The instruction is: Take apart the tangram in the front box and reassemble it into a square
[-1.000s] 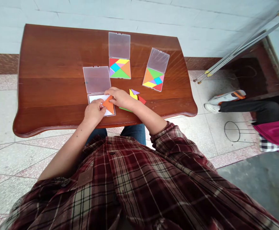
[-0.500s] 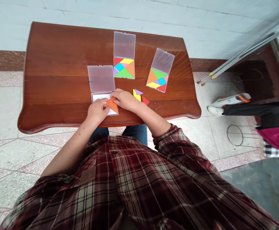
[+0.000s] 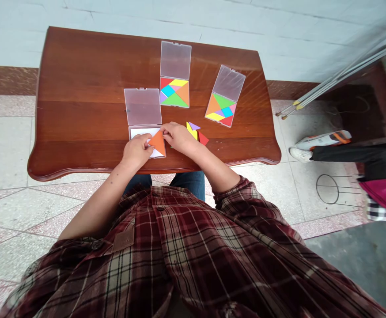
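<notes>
1. i see the left hand (image 3: 135, 151) and right hand (image 3: 179, 138) meeting over an orange tangram triangle (image 3: 158, 143), which lies flat on a white card (image 3: 139, 133) in the base of an open clear plastic case (image 3: 129, 135).
2. the left fingers (image 3: 145, 142) lie close together against the triangle's left edge, and the right fingers (image 3: 165, 129) reach its top corner. i cannot tell whether they clamp it or only touch it.
3. just right of the right hand, loose yellow (image 3: 191, 130), purple (image 3: 194, 126) and red (image 3: 203, 138) tangram pieces lie on the bench (image 3: 80, 66).
4. farther up the bench, two more open cases (image 3: 175, 92) (image 3: 220, 108) each hold a complete multicoloured tangram square.
</notes>
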A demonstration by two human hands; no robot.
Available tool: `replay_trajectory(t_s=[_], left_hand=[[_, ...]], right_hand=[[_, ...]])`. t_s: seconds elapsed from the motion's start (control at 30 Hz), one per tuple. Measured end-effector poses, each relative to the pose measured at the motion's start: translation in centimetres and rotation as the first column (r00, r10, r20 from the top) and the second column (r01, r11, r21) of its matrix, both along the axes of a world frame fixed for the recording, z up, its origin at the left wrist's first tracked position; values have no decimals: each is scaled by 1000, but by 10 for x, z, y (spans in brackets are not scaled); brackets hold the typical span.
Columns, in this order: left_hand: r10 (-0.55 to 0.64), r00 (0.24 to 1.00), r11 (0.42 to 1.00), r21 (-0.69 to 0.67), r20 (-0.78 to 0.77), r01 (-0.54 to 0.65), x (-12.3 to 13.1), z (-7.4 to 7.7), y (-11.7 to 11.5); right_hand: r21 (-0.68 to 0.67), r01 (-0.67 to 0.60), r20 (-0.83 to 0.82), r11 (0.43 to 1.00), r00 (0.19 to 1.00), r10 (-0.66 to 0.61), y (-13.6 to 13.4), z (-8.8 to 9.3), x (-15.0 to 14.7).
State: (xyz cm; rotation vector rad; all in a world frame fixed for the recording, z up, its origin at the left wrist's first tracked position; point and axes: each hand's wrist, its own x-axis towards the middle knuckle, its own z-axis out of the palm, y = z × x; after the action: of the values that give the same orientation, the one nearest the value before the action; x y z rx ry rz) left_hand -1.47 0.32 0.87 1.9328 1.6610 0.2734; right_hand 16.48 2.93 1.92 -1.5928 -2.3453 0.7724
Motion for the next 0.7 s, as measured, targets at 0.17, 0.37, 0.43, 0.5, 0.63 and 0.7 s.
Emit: replay_trajectory(t_s=[0.17, 0.37, 0.43, 0.5, 0.63, 0.7], left_hand=[[-16, 999, 1000, -26, -39, 15, 2, 4, -1], [3, 1000, 1000, -29, -16, -3, 4, 2, -1], [37, 999, 998, -50, 6, -36, 6, 2, 1], [62, 998, 995, -80, 21, -61, 8, 2, 5], [86, 995, 990, -115, 47, -80, 10, 4, 11], [82, 994, 989, -126, 77, -72, 11, 6, 13]], right_hand=[[-42, -4, 30, 999, 1000, 5, -12, -2, -1], [-44, 13, 91, 999, 996, -9, -29, -7, -5], [-50, 24, 115, 998, 993, -18, -31, -7, -7], [-52, 36, 133, 998, 991, -29, -31, -5, -10], [-65, 59, 143, 996, 989, -50, -32, -2, -15], [-71, 66, 140, 995, 989, -55, -33, -1, -16]])
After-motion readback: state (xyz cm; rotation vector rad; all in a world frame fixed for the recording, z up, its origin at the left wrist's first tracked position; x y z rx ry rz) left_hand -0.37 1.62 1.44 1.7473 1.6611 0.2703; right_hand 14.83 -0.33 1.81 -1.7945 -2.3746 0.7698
